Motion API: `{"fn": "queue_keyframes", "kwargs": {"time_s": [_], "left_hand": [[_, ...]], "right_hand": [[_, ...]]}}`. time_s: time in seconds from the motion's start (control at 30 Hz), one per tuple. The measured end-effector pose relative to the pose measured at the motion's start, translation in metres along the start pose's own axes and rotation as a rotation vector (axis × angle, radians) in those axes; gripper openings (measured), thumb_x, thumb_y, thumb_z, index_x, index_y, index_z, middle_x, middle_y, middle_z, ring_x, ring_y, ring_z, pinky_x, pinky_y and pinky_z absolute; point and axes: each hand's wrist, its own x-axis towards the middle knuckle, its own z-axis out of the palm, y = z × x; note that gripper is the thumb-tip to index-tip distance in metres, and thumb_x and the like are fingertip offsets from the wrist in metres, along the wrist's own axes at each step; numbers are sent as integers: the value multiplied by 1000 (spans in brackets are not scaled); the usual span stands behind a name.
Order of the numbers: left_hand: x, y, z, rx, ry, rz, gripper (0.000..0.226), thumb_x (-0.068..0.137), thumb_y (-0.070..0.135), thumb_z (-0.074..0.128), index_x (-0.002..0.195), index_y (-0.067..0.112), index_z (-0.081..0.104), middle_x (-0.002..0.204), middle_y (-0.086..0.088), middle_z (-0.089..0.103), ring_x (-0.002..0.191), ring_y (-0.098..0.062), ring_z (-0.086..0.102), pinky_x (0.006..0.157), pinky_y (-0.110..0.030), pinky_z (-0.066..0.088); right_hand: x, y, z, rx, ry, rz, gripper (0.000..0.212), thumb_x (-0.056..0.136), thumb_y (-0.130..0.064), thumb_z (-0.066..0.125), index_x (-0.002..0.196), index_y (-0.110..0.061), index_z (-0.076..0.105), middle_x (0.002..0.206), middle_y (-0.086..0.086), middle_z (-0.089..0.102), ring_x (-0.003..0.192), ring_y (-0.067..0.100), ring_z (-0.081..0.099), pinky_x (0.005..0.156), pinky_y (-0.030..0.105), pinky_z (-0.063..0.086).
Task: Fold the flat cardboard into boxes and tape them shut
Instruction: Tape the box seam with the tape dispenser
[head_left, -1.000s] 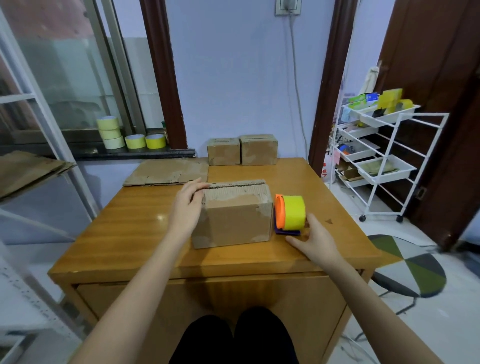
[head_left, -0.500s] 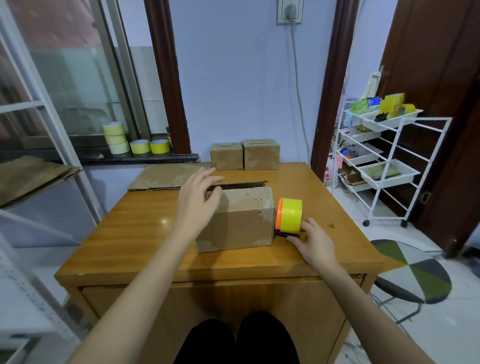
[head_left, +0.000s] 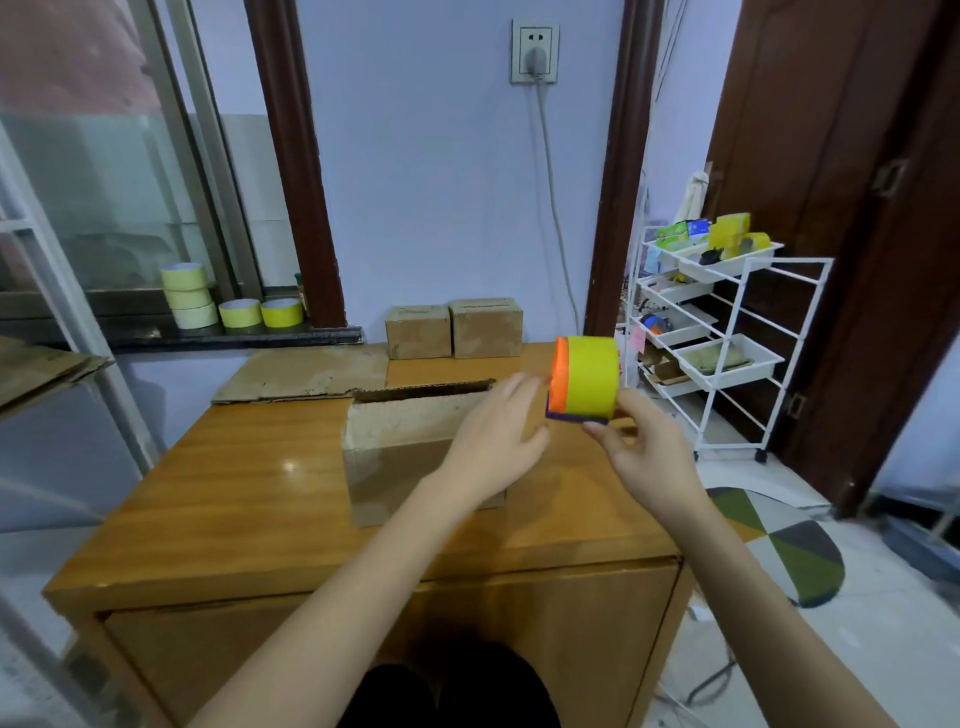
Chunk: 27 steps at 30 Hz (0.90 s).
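The tape dispenser (head_left: 584, 379) is gripped from below by the right hand (head_left: 644, 457), raised above the wooden bench (head_left: 218, 499). The left hand (head_left: 493, 436), fingers loosely spread and blurred, hovers over the cardboard box (head_left: 405, 452) at mid-bench. Two closed boxes (head_left: 454, 330) stand against the lilac wall (head_left: 436, 182); a white trolley (head_left: 727, 332) stands right.

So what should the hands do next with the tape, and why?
Probably bring the tape dispenser down onto the box. The right hand holds the dispenser above the table, the left hand hovers over the box, and the box top shows no tape yet.
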Motion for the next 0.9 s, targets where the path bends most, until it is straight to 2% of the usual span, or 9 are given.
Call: {"fn": "queue_keyframes", "kwargs": {"time_s": [0.17, 0.3, 0.47, 0.53, 0.63, 0.7, 0.73, 0.8, 0.9], "left_hand": [[4, 15, 6, -99, 104, 27, 35, 90, 8, 56, 124, 14, 51, 116, -5, 60, 107, -20, 54, 85, -32, 45], [4, 17, 1, 21, 47, 5, 34, 91, 19, 58, 122, 13, 46, 107, -8, 62, 97, -27, 58, 78, -42, 48], [-1, 17, -7, -10, 27, 8, 31, 95, 23, 56, 122, 13, 45, 108, -5, 64, 96, -22, 59, 73, -30, 44], [1, 15, -12, -24, 39, -8, 28, 93, 24, 58, 118, 15, 49, 107, -4, 65, 97, -22, 59, 75, -32, 45], [9, 15, -21, -349, 94, -131, 23, 91, 23, 61, 111, 21, 51, 108, 1, 67, 101, -16, 61, 84, -34, 51], [15, 16, -31, -573, 130, -187, 24, 91, 16, 62, 112, 19, 51, 108, 0, 67, 102, -17, 62, 81, -27, 54], [18, 16, -36, -659, 133, -191, 23, 91, 14, 62, 112, 18, 52, 107, -1, 67, 101, -18, 63, 79, -25, 54], [21, 14, -45, -804, 112, -186, 22, 92, 12, 60, 114, 15, 54, 108, -5, 68, 102, -21, 65, 82, -32, 56], [23, 9, -56, -837, 50, -131, 30, 93, 14, 58, 122, 8, 54, 107, -5, 70, 98, -19, 67, 79, -31, 56]], "right_hand": [[-2, -21, -8, 10, 10, -95, 14, 90, -16, 63, 102, -9, 62, 95, 7, 61, 90, 24, 55, 77, 44, 47], [-1, -25, -6, -39, -70, -76, 13, 95, -17, 55, 104, -8, 53, 97, 9, 55, 89, 23, 52, 76, 41, 46], [-4, -35, -2, 12, -144, -117, 29, 93, -20, 56, 120, -16, 48, 106, 2, 56, 99, 18, 53, 82, 40, 49], [-1, -37, -3, 4, -150, -139, 35, 91, -22, 59, 123, -16, 47, 107, 1, 58, 100, 17, 54, 82, 41, 50], [2, -41, -6, 31, -132, -148, 51, 89, -19, 63, 135, -19, 40, 120, -4, 56, 108, 10, 53, 88, 27, 48], [4, -44, -9, 53, -106, -130, 64, 88, -19, 66, 143, -18, 32, 128, -6, 51, 112, 0, 47, 91, 14, 41], [7, -44, -10, 56, -69, -142, 69, 86, -21, 69, 144, -16, 31, 131, -4, 48, 114, 1, 45, 92, 16, 42], [13, -44, -16, 42, 4, -209, 78, 80, -31, 73, 144, -12, 32, 137, 3, 41, 123, 9, 42, 96, 28, 45], [25, -47, -26, -50, 11, -400, 84, 74, -50, 67, 144, -15, 34, 143, 8, 37, 132, 20, 37, 104, 35, 39]]}}
